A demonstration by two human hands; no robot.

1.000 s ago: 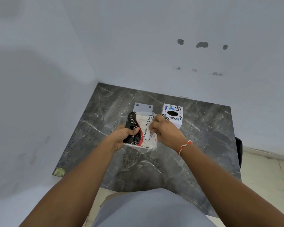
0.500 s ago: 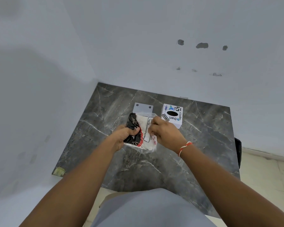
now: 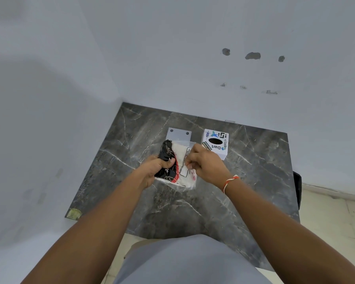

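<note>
A clear plastic packet (image 3: 181, 160) with a folded black, red and white cloth inside is held just above the dark marble table (image 3: 244, 181). My left hand (image 3: 152, 171) grips the packet's black left side, thumb on top. My right hand (image 3: 207, 165) pinches the packet's right edge with curled fingers, and a red and white thread is tied round that wrist. The lower part of the packet hangs free between my hands.
A white printed box (image 3: 215, 143) with a black oval on top stands just behind my right hand. A pale flat card (image 3: 178, 134) with two holes lies behind the packet. White walls close the table's back and left. A dark object (image 3: 297, 187) sits at its right edge.
My right hand's fingers have shifted slightly along the packet's right edge. My left hand's grip and the packet's place are almost the same.
</note>
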